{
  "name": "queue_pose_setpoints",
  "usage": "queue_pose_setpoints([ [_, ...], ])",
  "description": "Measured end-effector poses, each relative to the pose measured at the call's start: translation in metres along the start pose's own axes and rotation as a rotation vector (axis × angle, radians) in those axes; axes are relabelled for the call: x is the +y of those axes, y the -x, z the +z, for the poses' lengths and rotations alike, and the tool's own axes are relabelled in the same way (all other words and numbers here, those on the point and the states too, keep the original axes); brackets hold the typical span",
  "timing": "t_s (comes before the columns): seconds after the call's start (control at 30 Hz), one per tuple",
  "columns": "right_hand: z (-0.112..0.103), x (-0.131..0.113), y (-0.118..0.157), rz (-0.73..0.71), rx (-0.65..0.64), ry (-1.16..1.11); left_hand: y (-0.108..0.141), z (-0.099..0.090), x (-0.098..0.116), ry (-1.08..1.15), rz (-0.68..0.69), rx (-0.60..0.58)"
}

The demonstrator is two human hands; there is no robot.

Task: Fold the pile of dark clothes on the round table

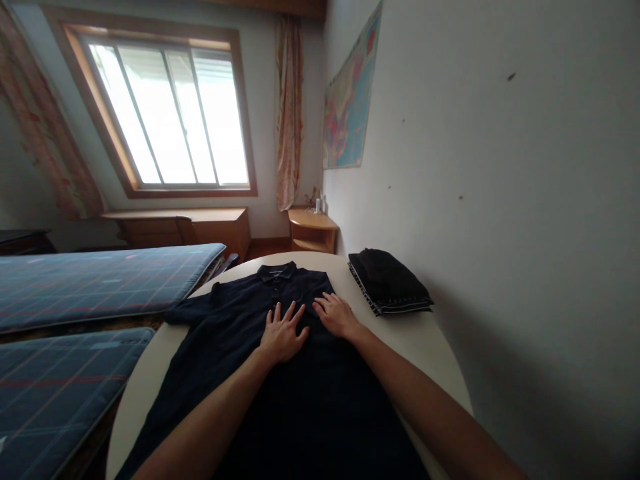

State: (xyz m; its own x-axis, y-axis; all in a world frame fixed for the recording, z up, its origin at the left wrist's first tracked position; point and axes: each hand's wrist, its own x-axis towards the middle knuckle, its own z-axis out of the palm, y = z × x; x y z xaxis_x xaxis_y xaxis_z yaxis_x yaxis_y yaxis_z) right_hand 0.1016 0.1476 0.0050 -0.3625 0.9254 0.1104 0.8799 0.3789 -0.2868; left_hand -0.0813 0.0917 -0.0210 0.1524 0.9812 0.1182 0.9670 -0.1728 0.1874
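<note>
A dark navy polo shirt [320,400] lies spread on a round pale table [440,353], its collar at the far edge and its front facing up. My left hand [283,333] rests flat on the chest of the shirt, just below the button placket, with fingers spread. My right hand [336,315] lies on the shirt's right side near the shoulder, fingers stretched out and slightly bent. Neither hand grips the cloth. The left sleeve reaches out over the table's edge, while the right sleeve is partly hidden behind my right hand.
A stack of folded black clothes [390,281] sits at the table's right, close to the white wall [500,233]. Two plaid mattresses [100,280] are on the left. Beyond the table stand a wooden desk [220,217] and a corner shelf [313,220] with small bottles.
</note>
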Motion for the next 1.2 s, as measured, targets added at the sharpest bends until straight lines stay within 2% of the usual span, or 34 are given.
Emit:
queue_pose_setpoints([
  [0.1, -0.008, 0.012, 0.004, 0.113, 0.112, 0.037, -0.003, 0.001, 0.001, -0.008, 0.002, -0.005],
  [0.23, -0.011, 0.035, 0.009, 0.223, 0.088, 0.070, -0.011, 0.003, 0.006, -0.009, -0.007, -0.004],
  [0.43, 0.001, 0.059, 0.009, 0.142, 0.099, 0.050, -0.027, 0.007, 0.012, 0.000, -0.047, 0.003],
  [0.6, -0.001, 0.063, 0.000, 0.171, 0.122, -0.036, -0.027, 0.005, 0.014, 0.010, 0.041, 0.099],
  [0.77, -0.008, 0.064, -0.008, 0.265, 0.128, -0.038, -0.026, 0.003, 0.013, 0.056, 0.084, 0.042],
  [0.9, -0.008, 0.063, -0.008, 0.323, 0.099, -0.031, -0.029, 0.007, 0.009, 0.072, 0.097, 0.053],
  [1.2, -0.008, 0.064, -0.015, 0.338, 0.162, -0.061, -0.029, 0.007, 0.008, 0.075, 0.099, 0.061],
])
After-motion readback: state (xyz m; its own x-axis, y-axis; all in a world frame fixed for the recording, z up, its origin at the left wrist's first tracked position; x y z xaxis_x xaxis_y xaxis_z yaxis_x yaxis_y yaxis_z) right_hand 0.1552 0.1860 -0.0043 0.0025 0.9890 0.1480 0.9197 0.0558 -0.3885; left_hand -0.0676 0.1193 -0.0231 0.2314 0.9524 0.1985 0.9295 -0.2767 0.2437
